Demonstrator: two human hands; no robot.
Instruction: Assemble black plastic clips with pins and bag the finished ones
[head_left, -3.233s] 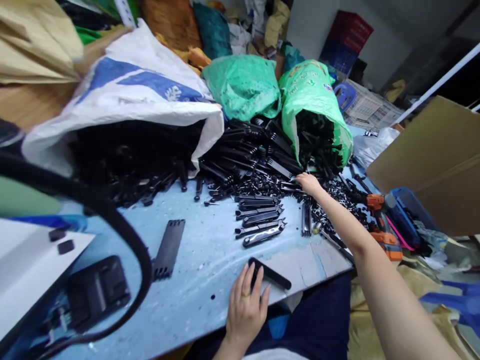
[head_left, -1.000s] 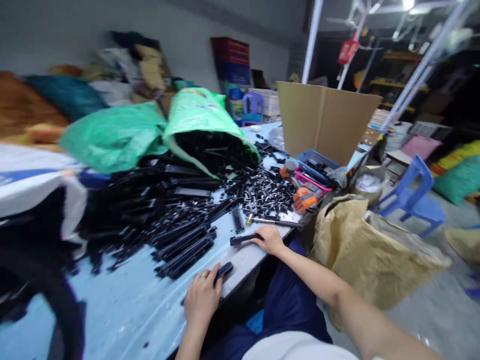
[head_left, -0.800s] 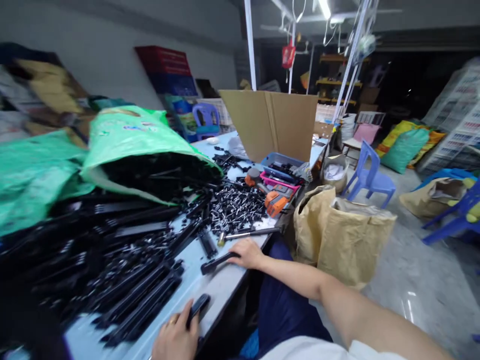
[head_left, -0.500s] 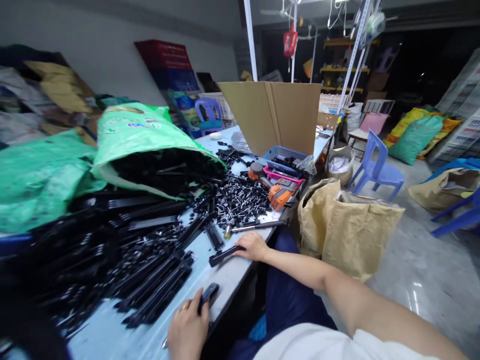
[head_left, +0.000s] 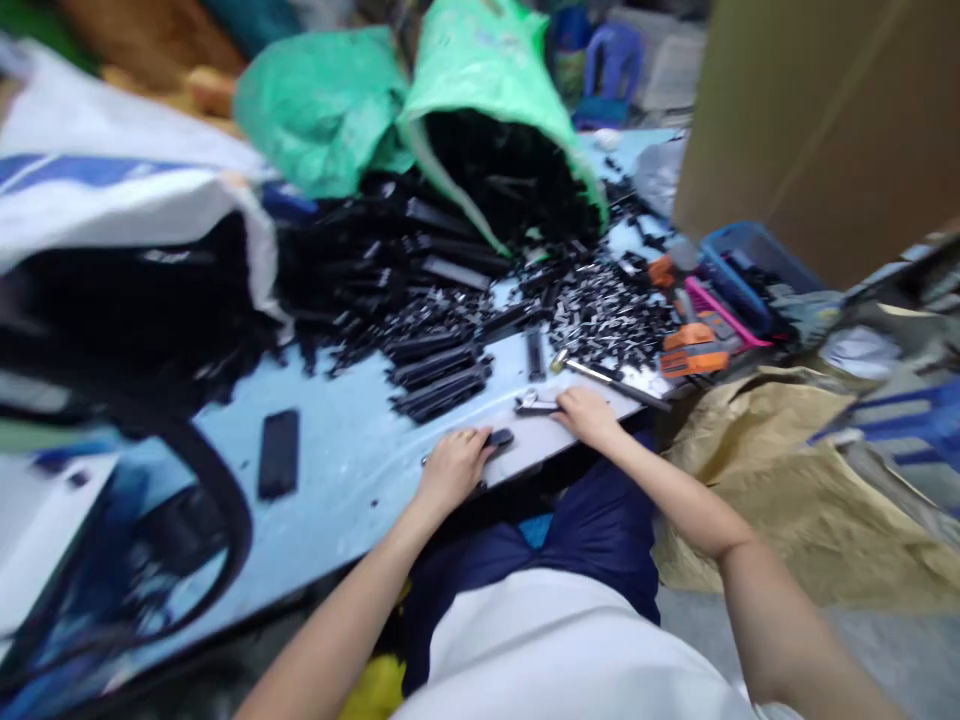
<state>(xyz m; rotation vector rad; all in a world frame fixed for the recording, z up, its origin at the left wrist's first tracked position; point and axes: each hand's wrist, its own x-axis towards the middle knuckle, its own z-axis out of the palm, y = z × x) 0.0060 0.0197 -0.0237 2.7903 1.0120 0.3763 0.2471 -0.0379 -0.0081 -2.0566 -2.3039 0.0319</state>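
Observation:
My left hand [head_left: 454,466] is closed around a dark-handled tool [head_left: 501,438] at the table's front edge. The rounded handle end sticks out past the thumb; its kind is hidden by the fingers. Just to the right, my right hand [head_left: 589,416] grips the near end of a narrow black plastic piece [head_left: 534,408] lying low over the tabletop. Behind that hand rests a hammer [head_left: 613,380] with a brass-coloured head and black grip. A single black strip [head_left: 535,354] and a row of long black plastic parts [head_left: 441,382] lie beyond my hands.
Small black-and-metal pieces [head_left: 611,310] are heaped at the back, beside an orange power tool [head_left: 694,350] and a blue basket [head_left: 765,262]. A green sack [head_left: 487,70] spills black parts. A white sack [head_left: 127,215] lies left; paper bags [head_left: 739,440] stand right.
My view has swung left and down, bringing the white sack and the left end of the table into sight. Both hands keep their holds near the table edge.

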